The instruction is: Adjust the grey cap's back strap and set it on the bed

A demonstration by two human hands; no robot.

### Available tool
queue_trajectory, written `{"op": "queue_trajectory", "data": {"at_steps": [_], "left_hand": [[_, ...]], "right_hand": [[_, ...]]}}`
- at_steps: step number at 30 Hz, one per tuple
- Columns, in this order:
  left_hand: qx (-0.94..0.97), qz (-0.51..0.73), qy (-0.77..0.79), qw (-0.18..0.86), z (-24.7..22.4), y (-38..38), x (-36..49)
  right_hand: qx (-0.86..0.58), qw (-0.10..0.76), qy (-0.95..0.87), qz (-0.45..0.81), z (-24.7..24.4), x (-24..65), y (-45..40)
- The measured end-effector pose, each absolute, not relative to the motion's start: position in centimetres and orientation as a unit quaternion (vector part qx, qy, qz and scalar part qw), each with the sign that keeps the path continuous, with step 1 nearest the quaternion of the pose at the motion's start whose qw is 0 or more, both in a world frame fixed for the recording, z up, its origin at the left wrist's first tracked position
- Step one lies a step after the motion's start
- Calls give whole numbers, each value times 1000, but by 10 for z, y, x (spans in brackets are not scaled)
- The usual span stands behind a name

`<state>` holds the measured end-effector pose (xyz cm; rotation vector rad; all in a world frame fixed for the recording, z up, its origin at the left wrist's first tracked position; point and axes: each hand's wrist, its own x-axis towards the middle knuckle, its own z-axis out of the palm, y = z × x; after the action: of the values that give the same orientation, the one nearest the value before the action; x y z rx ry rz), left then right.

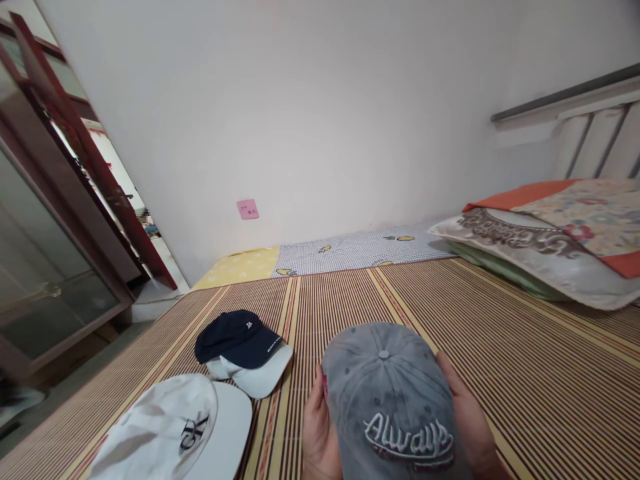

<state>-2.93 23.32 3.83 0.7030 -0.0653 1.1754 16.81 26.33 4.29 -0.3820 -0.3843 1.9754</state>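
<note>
A grey baseball cap [387, 387] with white raised lettering "Always" is held between my two hands at the bottom of the view. My left hand [319, 427] grips its left side, and my right hand [470, 420] grips its right side; the cap hides part of the fingers of both. Left of it lies a white cap [155, 420] with black "CK" letters, its brim pointing right. Beyond that, a navy cap [235, 337] rests on top of another white cap [273, 373], whose brim sticks out below.
The caps are over a striped bamboo mat [320, 307] on a bed. Pillows [540, 253] and a patterned orange-edged cloth [590, 207] lie at the right. A pink note [247, 209] is on the white wall [320, 120]. A dark red door [95, 153] stands at the left.
</note>
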Motion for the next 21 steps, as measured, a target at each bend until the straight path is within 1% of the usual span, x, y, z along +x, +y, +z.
{"op": "queue_trajectory", "data": {"at_steps": [4, 9, 12, 15, 18, 21], "left_hand": [[323, 549, -13, 771, 34, 229, -33], [316, 561, 29, 765, 14, 234, -35], [323, 575, 30, 751, 9, 237, -35], [327, 560, 30, 761, 12, 235, -36], [335, 548, 12, 766, 13, 233, -40], [355, 562, -9, 747, 8, 239, -43]], "right_hand": [[-145, 520, -147, 829, 39, 161, 261], [-126, 511, -147, 838, 43, 158, 257], [-123, 499, -156, 844, 45, 159, 257], [-126, 493, -145, 848, 42, 159, 259], [-134, 498, -123, 848, 38, 159, 260], [-140, 502, -112, 846, 38, 158, 259]]}}
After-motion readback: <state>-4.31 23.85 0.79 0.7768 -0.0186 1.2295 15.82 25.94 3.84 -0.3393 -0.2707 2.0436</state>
